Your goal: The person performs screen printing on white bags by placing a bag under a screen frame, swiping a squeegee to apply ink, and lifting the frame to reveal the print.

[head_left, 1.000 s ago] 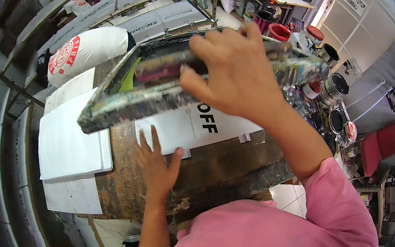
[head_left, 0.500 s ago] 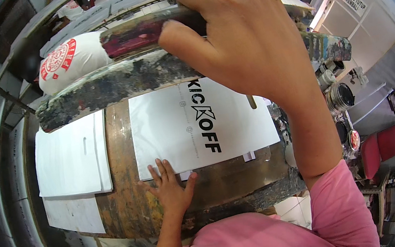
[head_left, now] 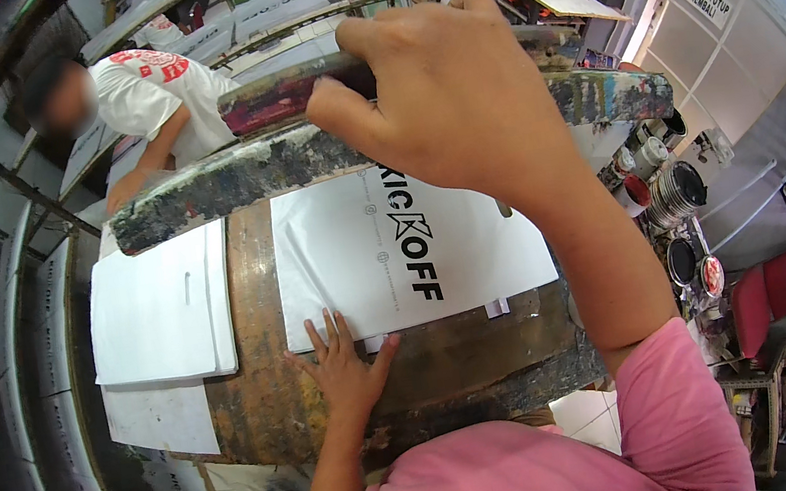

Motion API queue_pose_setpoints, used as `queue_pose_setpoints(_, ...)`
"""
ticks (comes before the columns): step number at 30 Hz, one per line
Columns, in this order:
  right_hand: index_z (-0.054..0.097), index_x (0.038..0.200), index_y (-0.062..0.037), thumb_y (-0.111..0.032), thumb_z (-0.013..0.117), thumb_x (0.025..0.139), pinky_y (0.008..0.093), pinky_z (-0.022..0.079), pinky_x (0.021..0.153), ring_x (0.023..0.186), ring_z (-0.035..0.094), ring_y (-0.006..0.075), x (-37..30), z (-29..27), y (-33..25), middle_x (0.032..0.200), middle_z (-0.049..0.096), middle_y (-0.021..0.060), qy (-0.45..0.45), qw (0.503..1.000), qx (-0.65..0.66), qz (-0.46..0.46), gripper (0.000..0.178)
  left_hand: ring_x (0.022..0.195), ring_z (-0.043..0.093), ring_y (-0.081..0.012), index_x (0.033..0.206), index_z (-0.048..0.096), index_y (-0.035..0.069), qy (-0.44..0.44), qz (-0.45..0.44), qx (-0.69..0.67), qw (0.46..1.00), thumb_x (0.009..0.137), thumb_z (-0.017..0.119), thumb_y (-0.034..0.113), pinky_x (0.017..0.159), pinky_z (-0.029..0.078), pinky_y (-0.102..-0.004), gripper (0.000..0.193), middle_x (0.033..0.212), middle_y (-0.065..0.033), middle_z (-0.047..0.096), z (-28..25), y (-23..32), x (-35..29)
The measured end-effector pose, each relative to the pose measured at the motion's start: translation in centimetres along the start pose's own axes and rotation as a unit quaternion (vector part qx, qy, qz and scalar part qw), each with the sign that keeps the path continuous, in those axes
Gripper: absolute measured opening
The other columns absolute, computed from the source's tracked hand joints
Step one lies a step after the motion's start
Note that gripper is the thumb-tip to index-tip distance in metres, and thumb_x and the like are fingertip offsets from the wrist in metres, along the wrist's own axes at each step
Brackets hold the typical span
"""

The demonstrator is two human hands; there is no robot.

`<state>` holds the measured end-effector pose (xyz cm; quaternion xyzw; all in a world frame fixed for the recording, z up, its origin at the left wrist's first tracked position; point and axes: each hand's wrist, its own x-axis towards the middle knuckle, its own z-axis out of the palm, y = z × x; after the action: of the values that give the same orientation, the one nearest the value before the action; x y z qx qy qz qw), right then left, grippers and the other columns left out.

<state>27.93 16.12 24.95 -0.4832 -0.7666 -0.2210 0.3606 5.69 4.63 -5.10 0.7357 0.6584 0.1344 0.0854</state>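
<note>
A white plastic bag [head_left: 344, 252] with bold black print lies on the brown, ink-stained board [head_left: 264, 364] before me. Spread out, my left hand [head_left: 342, 368] rests its fingertips on the bag's near left edge, where creases run up the plastic. Above the bag, my right hand [head_left: 452, 96] is closed around a dark, paint-stained bar that looks like a squeegee [head_left: 267, 102]. Just in front of it runs the thick, ink-crusted edge of a screen frame [head_left: 224, 184], raised over the bag's far end. My right hand hides the middle of both and part of the bag.
Left of the bag lies a stack of plain white bags [head_left: 156, 309]. Ink cans [head_left: 677, 190] crowd the right side, with a red chair [head_left: 772, 298] beyond. A co-worker in a white shirt [head_left: 158, 108] leans in at the far left. Racks [head_left: 38, 326] line the left side.
The co-worker has turned and leaned, so the head and an arm now show. My right hand and the squeegee appear slightly lower and further left. My left hand stays at the bag's edge.
</note>
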Motion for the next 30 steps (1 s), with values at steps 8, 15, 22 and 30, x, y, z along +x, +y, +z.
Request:
queue_pose_setpoints(8, 0.073, 0.082, -0.0004, -0.043, 0.057, 0.09, 0.0516, 0.045, 0.086, 0.076, 0.069, 0.0381, 1.1, -0.4, 0.3, 0.076, 0.071, 0.0195, -0.012, 1.0, -0.006, -0.001, 0.046, 0.12, 0.068, -0.0394, 0.13, 0.069, -0.006, 0.181, 0.026, -0.204, 0.962, 0.1, 0.07, 0.03, 0.11, 0.048, -0.0469, 0.047, 0.127, -0.0287, 0.07, -7.0, 3.1, 8.4)
queue_pose_setpoints(15, 0.073, 0.086, -0.0003, -0.041, 0.058, 0.09, 0.0507, 0.046, 0.087, 0.078, 0.068, 0.0387, 1.0, -0.1, 0.3, 0.08, 0.071, 0.0198, 0.005, 1.0, 0.011, -0.011, 0.043, 0.085, 0.067, -0.0126, 0.144, 0.064, 0.003, 0.209, -0.129, -0.428, 0.87, 0.103, 0.064, 0.012, 0.067, 0.054, -0.0285, 0.042, 0.104, -0.0129, 0.076, -6.9, -2.7, 3.6)
queue_pose_setpoints(22, 0.076, 0.109, -0.0012, -0.039, 0.059, 0.094, 0.0485, 0.049, 0.093, 0.087, 0.067, 0.0445, 1.4, -0.7, 0.5, 0.093, 0.071, 0.026, -0.018, 0.999, -0.022, -0.023, 0.044, 0.07, 0.061, -0.008, 0.15, 0.058, 0.005, 0.215, -0.199, -0.396, 0.87, 0.094, 0.065, 0.0, 0.067, 0.054, -0.0263, 0.056, 0.101, -0.0065, 0.073, -12.9, -16.5, 2.7)
queue_pose_setpoints(30, 0.074, 0.103, 0.0012, -0.039, 0.061, 0.092, 0.0504, 0.051, 0.085, 0.084, 0.066, 0.0454, 1.4, -0.5, -0.2, 0.087, 0.069, 0.0266, -0.019, 0.999, 0.034, -0.01, 0.044, 0.114, 0.068, -0.0304, 0.156, 0.052, 0.011, 0.224, -0.196, -0.024, 0.955, 0.084, 0.07, 0.001, 0.1, 0.052, -0.0381, 0.075, 0.134, -0.0291, 0.066, -17.6, -41.1, 4.1)
